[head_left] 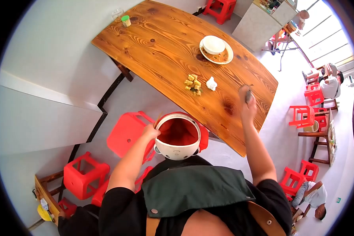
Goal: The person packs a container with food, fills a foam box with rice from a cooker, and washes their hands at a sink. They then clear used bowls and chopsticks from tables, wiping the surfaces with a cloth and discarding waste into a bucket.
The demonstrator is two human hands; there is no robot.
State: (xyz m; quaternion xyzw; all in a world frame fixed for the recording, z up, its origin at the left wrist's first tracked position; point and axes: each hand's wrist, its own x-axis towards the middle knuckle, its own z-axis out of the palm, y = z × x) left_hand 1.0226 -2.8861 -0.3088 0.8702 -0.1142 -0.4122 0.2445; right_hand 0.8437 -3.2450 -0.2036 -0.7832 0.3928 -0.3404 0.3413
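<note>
"Brown wooden table (pixel 157 51), knotty grain, pale wall (pixel 47 51) off its left end, grey floor (pixel 145 92) below. What stands on the table?"

"At its far left corner: one toothpick holder (pixel 126 21), green lid, with one clear glass (pixel 117 14) just beside it. Toward its far edge, right of the middle: one white plate (pixel 229 58) of orange-brown sauce, one white bowl (pixel 214 44) resting on the plate. Nearer the front edge: one heap of yellowish chunks (pixel 193 84); to the right of that, apart, one crumpled white tissue (pixel 211 83)."

"And at the front edge?"

"One round white bin (pixel 177 152), open at the top, red inside, cartoon face on its outer wall, between the table and the person's body."

"State of the hands?"

"Left hand (pixel 151 131): closed on the bin's rim, at the side toward the table's left end; one thin brown stick (pixel 158 120) shows beside it. Right hand (pixel 248 103): over the table's right part, fingers curled around one small dark object (pixel 247 96), too blurred to name. Whether that hand touches the wood, I cannot tell."

"Surroundings?"

"Red plastic stool (pixel 126 131), in front of the table, left of the bin; a second red stool (pixel 84 175), farther out. Past the far edge, one grey-white counter (pixel 259 26). Well off the right end, seated people (pixel 331 84) among more red stools."
</note>
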